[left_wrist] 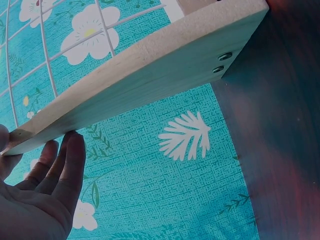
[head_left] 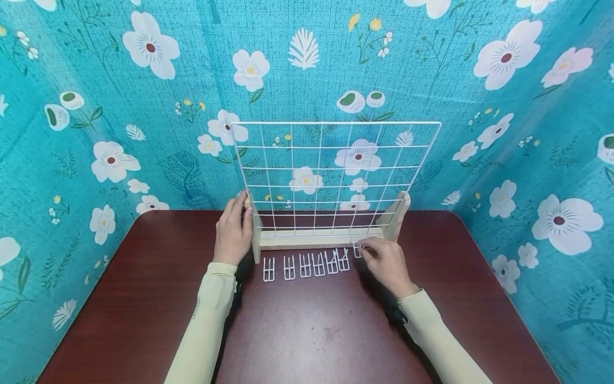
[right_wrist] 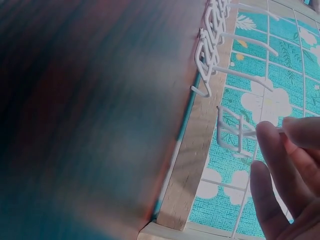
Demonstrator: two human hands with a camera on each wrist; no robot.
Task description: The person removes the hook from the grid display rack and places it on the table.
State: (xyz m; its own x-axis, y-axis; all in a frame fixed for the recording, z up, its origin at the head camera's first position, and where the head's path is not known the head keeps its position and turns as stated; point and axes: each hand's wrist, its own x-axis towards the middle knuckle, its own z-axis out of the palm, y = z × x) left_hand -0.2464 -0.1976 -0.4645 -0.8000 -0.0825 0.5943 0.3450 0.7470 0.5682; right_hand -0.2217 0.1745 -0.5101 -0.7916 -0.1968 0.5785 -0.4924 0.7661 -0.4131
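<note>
A white wire grid panel (head_left: 336,123) stands upright in a pale wooden stand (head_left: 321,246). My left hand (head_left: 233,232) holds the upper end of the stand's left side piece (left_wrist: 150,75), its fingertips against the outer face. Near the stand's right front, my right hand (head_left: 386,264) pinches a small white wire hook (right_wrist: 230,132) between thumb and index finger. That hook is off the table, low in front of the grid; whether it touches the wires I cannot tell. Several similar white wire hooks (head_left: 305,274) lie in a row on the table before the stand.
The stand's right side piece (head_left: 398,217) rises just beyond my right hand. Under everything is a dark reddish-brown table (head_left: 307,330). A turquoise flowered cloth (head_left: 288,90) hangs behind the grid and along both sides.
</note>
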